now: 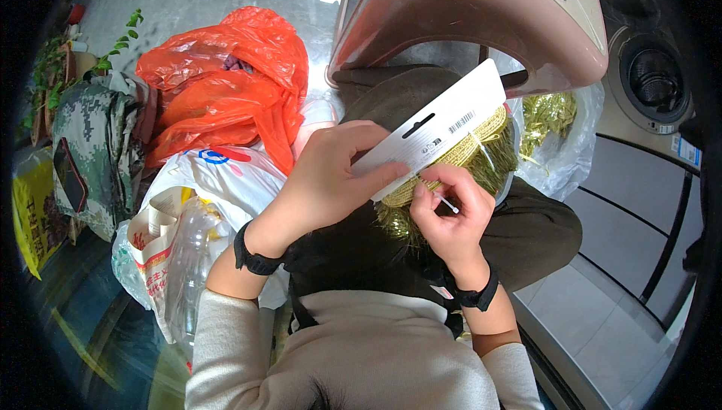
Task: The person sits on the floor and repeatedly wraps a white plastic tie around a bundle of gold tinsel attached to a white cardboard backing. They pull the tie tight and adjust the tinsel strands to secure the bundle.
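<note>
My left hand grips the lower left end of a white cardboard hanging card, its thumb on the face that bears a barcode and print. Against the card's lower right edge lies a bundle of gold braided cord, with a thin white tie around it near the upper end. My right hand pinches at the cord's lower part; a thin white plastic strip sticks out between its fingers. Under the card, a container with shiny green-gold tinsel rests in the lap; its far part is hidden.
A pinkish-brown plastic stool stands ahead. Right of it is a clear bag with gold tinsel, then a washing machine. Red and white plastic bags, a clear plastic bottle and camouflage cloth lie left.
</note>
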A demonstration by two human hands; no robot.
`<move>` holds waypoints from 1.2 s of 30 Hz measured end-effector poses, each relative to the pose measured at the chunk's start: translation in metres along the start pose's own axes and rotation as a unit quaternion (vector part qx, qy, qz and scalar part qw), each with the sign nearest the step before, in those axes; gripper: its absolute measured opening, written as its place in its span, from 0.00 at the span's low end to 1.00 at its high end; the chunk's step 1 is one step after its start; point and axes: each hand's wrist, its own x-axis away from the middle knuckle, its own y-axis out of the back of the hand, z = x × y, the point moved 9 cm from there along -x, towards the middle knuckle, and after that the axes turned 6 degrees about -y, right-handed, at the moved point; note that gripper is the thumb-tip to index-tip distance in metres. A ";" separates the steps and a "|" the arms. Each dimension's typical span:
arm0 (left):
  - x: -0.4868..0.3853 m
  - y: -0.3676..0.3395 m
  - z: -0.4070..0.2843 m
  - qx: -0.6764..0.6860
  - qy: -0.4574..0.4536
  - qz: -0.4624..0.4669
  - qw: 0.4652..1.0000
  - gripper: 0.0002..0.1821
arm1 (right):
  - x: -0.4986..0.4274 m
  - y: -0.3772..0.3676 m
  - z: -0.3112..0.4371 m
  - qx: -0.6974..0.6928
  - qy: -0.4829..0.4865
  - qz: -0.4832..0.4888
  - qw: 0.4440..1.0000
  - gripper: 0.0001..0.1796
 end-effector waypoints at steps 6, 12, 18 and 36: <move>0.007 0.000 -0.004 0.010 -0.042 -0.102 0.994 0.17 | -0.001 0.001 0.000 0.013 0.003 -0.013 1.000 0.08; 0.005 -0.010 -0.017 -0.152 -0.180 -0.012 0.972 0.16 | -0.001 0.001 -0.002 0.008 -0.002 -0.018 1.000 0.08; 0.004 -0.006 -0.038 -0.223 -0.232 -0.073 0.944 0.10 | -0.001 0.000 -0.001 0.001 -0.003 -0.020 1.000 0.08; 0.003 -0.038 -0.075 -0.448 -0.405 -0.002 0.797 0.06 | 0.001 0.003 -0.001 -0.019 0.012 -0.043 0.999 0.10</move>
